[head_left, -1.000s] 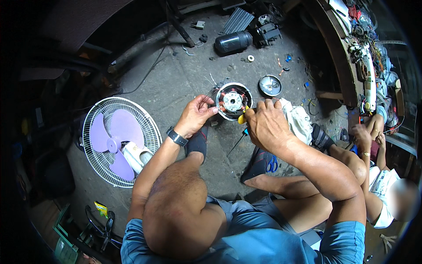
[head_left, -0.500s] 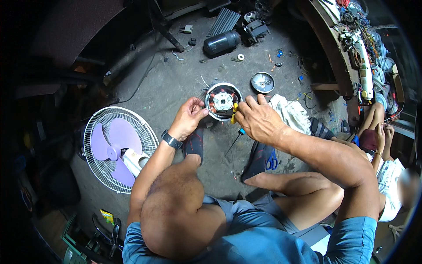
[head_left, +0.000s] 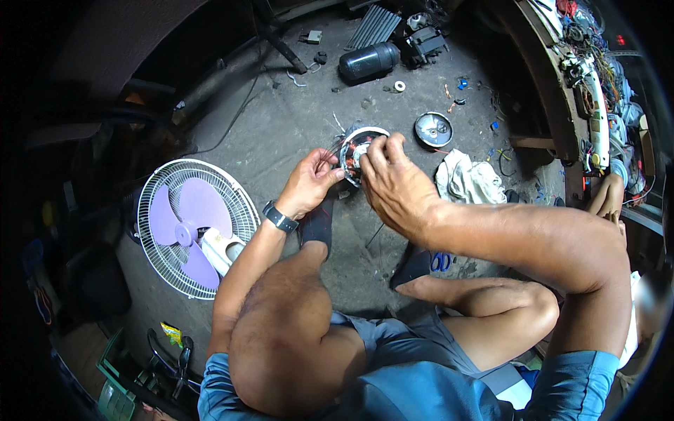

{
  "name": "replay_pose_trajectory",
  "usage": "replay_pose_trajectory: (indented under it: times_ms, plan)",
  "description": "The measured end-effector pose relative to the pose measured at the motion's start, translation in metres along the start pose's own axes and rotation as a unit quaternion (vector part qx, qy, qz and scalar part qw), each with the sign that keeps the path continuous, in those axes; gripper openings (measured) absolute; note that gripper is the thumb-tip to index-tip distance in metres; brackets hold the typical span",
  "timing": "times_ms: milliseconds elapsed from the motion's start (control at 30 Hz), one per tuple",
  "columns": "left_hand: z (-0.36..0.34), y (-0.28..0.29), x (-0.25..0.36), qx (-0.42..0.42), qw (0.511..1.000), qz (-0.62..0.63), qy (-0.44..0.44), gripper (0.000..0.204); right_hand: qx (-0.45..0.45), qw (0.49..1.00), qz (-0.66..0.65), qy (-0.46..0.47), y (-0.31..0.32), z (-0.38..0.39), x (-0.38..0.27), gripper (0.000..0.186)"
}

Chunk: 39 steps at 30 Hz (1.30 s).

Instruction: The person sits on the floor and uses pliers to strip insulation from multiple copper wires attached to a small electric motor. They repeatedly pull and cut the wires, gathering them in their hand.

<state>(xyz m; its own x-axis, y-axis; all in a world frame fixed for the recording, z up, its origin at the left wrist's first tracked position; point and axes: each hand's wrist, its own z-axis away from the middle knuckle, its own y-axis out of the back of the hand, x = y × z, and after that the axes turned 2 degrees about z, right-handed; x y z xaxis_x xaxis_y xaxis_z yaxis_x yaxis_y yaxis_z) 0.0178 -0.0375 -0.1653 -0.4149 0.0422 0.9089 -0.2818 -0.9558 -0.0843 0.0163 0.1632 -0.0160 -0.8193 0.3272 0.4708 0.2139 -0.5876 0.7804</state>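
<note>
The motor [head_left: 358, 151] is lying on or just above the floor [head_left: 295, 112], its open face turned up toward you, presumably for access to the windings. Your left hand [head_left: 311, 184] is keeping thumb and fingers narrow at its left rim, seemingly steadying it; whether they are pinching wire cannot be told. Your right hand [head_left: 401, 186] is curling over its right side; what it is holding is hidden. The cap [head_left: 434, 130] and cloth [head_left: 467, 179] are lying right of the motor, apparently within reach. Unlike half a second ago, your right hand is covering more of the motor, and the yellow piece is no longer showing.
</note>
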Motion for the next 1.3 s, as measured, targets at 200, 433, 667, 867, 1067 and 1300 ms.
replay_pose_trajectory:
  times_ms: [200,433,667,867,1067,1300]
  plan:
    - [0.002,0.002,-0.001,-0.001,1.000,-0.003,0.001,0.025,-0.062,0.990,0.060,0.111,0.015,-0.014,0.019,0.041]
    - [0.002,0.001,0.006,-0.007,1.000,0.008,-0.007,0.027,-0.078,0.981,-0.006,0.177,0.019,-0.034,0.040,0.032]
    - [0.000,0.003,0.000,-0.015,1.000,0.003,-0.012,0.026,-0.035,0.985,-0.055,0.161,0.002,-0.019,0.048,0.030]
    - [0.001,0.005,0.000,-0.010,1.000,0.006,0.004,0.027,-0.097,0.983,-0.140,0.062,0.003,-0.002,0.052,0.030]
    - [-0.001,0.004,-0.005,-0.004,1.000,-0.009,-0.002,0.026,-0.005,0.964,-0.255,-0.070,-0.022,0.025,0.031,0.027]
    - [0.003,0.004,-0.003,-0.002,1.000,-0.007,0.013,0.024,-0.007,0.945,-0.304,-0.121,-0.037,0.041,-0.006,0.024]
